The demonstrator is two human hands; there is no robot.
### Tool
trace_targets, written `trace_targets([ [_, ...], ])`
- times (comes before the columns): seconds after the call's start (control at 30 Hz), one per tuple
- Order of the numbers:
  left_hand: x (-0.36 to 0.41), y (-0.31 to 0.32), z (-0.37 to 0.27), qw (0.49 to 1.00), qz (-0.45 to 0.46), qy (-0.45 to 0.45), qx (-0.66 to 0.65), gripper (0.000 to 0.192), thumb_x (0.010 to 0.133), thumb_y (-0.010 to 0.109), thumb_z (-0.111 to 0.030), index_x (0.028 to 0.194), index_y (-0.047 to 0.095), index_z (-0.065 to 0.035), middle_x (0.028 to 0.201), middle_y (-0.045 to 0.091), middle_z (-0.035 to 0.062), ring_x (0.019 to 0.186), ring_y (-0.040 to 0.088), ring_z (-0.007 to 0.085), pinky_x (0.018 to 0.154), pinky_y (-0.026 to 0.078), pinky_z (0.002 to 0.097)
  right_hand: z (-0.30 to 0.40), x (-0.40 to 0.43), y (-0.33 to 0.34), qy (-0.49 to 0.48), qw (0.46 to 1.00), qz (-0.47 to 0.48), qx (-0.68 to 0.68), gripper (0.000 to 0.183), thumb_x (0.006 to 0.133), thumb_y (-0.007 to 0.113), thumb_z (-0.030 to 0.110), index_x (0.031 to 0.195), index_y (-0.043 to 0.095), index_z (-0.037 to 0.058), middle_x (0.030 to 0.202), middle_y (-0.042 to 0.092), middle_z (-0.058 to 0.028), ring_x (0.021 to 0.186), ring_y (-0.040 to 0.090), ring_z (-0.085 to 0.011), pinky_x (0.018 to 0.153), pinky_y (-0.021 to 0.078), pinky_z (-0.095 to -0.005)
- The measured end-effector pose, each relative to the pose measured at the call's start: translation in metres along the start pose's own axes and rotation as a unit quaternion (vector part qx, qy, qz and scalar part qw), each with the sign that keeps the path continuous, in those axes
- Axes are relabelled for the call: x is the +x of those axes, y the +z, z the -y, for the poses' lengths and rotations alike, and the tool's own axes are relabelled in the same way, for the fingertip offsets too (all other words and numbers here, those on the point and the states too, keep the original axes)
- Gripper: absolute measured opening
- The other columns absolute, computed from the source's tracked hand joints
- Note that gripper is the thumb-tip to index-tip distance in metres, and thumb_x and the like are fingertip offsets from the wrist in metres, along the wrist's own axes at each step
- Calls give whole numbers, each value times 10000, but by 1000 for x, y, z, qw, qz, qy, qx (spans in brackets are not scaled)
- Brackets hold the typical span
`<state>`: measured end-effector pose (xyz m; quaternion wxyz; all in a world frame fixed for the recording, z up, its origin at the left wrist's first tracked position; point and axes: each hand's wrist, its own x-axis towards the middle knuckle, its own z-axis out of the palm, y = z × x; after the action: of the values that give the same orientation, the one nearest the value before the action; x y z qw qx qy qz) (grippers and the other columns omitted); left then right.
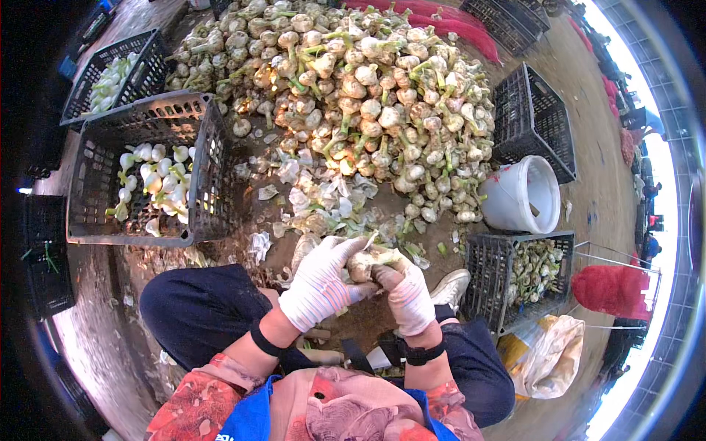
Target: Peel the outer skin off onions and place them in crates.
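Observation:
Between my gloved hands is a garlic bulb (361, 267) with dirty outer skin and a short stem pointing right. My left hand (329, 280), in a striped white glove, grips it from the left, and my right hand (405, 289) grips it from the right. Loose papery garlic skins (336, 198) lie on the ground just beyond my hands. Behind them rises a large heap of unpeeled garlic bulbs (353, 88). At the left, a black plastic crate (129, 241) holds clean white garlic bulbs (162, 176).
Another crate (149, 41) with white garlic stands at the upper left. To the right are a white plastic bucket (504, 193), a crate (485, 275) of dirty garlic, an upright black crate (513, 116) and a woven sack (551, 358). Red mesh (463, 30) lies behind the heap.

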<state>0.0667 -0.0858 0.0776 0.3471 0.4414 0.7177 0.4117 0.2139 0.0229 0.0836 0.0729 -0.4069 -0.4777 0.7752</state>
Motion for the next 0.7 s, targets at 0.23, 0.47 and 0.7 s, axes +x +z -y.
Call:
trace_targets([
  [0.23, -1, -19, 9, 794, 137, -206, -555, 575, 778, 663, -134, 1313, 527, 25, 1084, 659, 78, 884, 640, 132, 758, 528, 266, -7, 3, 7, -230, 942, -23, -245, 222, 873, 482, -22, 998, 658, 30, 990, 681, -77, 918, 644, -191, 824, 499, -296],
  [0.47, 8, -5, -2, 875, 51, -181, -447, 630, 810, 681, -97, 1383, 437, 1, 1156, 626, 67, 928, 620, 125, 780, 515, 266, -14, 0, 5, -174, 980, -79, -52, 176, 905, 586, 38, 1070, 643, 22, 1117, 633, -80, 1014, 605, -161, 899, 476, -277],
  [0.7, 2, -13, -10, 840, 117, -154, -508, 683, 740, 772, -60, 1368, 505, -33, 1188, 629, 24, 1074, 582, 113, 901, 494, 267, -11, 5, 12, -102, 982, -134, 82, 158, 966, 554, 110, 1072, 615, 10, 940, 674, -40, 820, 624, -108, 753, 514, -266],
])
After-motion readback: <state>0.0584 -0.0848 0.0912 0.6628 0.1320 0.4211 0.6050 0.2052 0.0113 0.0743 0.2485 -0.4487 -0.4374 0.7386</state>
